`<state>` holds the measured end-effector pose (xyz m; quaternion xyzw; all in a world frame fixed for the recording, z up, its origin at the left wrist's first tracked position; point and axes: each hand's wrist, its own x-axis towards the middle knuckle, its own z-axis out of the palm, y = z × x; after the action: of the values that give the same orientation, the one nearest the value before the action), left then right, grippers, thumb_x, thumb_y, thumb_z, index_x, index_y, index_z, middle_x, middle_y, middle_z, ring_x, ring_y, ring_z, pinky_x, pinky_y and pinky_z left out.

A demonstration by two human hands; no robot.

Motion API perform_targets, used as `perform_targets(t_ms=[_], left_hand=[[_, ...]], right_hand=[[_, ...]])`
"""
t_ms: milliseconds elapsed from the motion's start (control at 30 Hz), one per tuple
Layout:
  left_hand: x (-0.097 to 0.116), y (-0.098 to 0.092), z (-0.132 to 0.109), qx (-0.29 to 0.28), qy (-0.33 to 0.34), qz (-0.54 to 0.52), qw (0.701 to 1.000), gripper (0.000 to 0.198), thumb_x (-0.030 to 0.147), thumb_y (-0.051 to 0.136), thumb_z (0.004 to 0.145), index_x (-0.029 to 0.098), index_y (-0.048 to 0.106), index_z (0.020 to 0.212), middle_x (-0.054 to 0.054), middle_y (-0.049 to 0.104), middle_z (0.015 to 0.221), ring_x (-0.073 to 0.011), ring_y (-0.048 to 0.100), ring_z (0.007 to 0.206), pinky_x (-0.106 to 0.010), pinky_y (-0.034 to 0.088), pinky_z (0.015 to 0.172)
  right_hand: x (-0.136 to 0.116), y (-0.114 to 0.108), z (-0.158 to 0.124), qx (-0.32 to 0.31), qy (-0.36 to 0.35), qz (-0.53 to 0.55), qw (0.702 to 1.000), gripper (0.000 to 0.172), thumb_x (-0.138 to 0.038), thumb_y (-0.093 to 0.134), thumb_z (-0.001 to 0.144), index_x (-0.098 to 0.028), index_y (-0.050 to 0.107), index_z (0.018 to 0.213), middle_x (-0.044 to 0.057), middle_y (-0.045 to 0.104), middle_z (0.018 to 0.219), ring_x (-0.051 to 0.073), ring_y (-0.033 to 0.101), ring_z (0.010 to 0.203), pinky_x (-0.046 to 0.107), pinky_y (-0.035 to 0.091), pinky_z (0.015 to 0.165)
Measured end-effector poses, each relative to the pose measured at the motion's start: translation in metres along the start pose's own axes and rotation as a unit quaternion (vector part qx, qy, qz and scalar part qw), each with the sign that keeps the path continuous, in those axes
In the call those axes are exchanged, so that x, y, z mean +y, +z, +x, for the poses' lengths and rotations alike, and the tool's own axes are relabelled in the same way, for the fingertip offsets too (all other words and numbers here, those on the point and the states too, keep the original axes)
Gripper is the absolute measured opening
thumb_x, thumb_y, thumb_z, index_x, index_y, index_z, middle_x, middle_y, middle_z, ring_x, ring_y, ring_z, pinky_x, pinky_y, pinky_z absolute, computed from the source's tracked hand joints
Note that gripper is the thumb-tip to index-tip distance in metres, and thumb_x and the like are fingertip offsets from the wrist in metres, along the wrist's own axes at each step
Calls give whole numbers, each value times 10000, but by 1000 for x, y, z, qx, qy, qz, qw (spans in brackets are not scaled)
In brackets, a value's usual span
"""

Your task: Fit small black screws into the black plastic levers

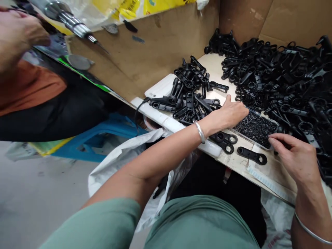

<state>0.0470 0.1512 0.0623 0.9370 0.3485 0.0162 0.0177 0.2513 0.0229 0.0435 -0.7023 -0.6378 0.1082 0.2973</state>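
A clear shallow tray [255, 142] full of small black pieces [255, 129] lies on the bench in front of me. My left hand [232, 113] is closed at the tray's left end, one finger sticking up; its other fingertips are partly hidden. At the right corner of the tray, my right hand [297, 152] pinches the rim between thumb and fingers. Just on the near side lies a flat black plastic arm with a ring end [251, 155]. More ringed black arms [225, 141] sit under my left wrist.
Black plastic parts [285, 76] heap up at the right and back; a smaller pile [190, 93] lies left of my hand. A cardboard wall [168, 41] edges the bench. Beyond it, another person's hand [23, 34] is near a powered screwdriver [75, 24]. A blue stool [95, 135] stands below.
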Motion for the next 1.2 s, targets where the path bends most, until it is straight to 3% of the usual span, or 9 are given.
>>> perform_targets(t_ms=[167,300,467,600,733,833,933,1033,1200], left_hand=[[0,4,0,-8,11,-8,1000,283,-67,444,790,128,642,735,-55,645,708,-207,628,824,-583,362,1020],[-6,3,-7,27,-5,-46,999,260,-31,472,783,138,660,724,-49,655,716,-197,627,810,-483,421,951],[-2,-4,-22,90,-42,-182,978,237,66,508,890,135,727,830,-64,715,789,-170,634,735,-312,474,723],[19,-10,-41,124,-29,-416,900,123,114,618,868,129,723,806,9,701,710,-101,596,640,-239,487,676],[44,-7,-54,50,-46,-644,762,96,100,629,857,93,700,793,16,666,666,-53,546,555,-178,465,573],[56,-2,-58,9,-58,-731,680,77,86,639,856,77,694,804,12,659,661,-36,539,547,-151,454,549],[61,3,-59,-6,-60,-762,645,79,54,638,856,67,696,804,12,655,646,-27,537,541,-140,455,548],[64,5,-59,-13,-57,-766,640,85,38,636,854,67,707,818,6,662,646,-30,548,542,-143,466,555],[65,7,-61,-18,-44,-746,664,71,55,653,838,76,718,821,11,654,638,-38,551,547,-143,472,557]], right_hand=[[-1,-2,-5,-2,-5,24,1000,223,-457,658,875,-278,783,924,24,763,882,223,700,773,404,544,849],[-4,-4,-7,22,67,112,991,244,-466,736,813,-265,792,939,16,734,768,172,646,631,333,553,655],[-15,4,-8,-8,159,364,918,268,-382,868,672,-217,789,867,46,745,762,122,613,544,260,546,517],[-24,9,-12,-48,189,498,845,243,-347,902,635,-223,787,809,35,733,718,95,605,530,199,528,477],[-31,9,-21,-63,181,542,818,231,-356,915,630,-241,789,785,9,702,663,70,585,513,154,506,462],[-33,7,-29,-57,160,544,822,230,-353,920,627,-246,796,790,8,695,654,71,595,524,147,509,473],[-32,6,-37,-39,139,533,834,210,-324,907,650,-250,803,817,8,700,661,79,614,544,159,528,509],[-31,7,-43,7,122,508,853,195,-297,894,664,-249,802,830,10,726,713,91,633,564,190,554,548],[-36,8,-53,98,82,395,910,175,-261,854,727,-245,790,889,4,751,802,112,655,609,246,580,598]])
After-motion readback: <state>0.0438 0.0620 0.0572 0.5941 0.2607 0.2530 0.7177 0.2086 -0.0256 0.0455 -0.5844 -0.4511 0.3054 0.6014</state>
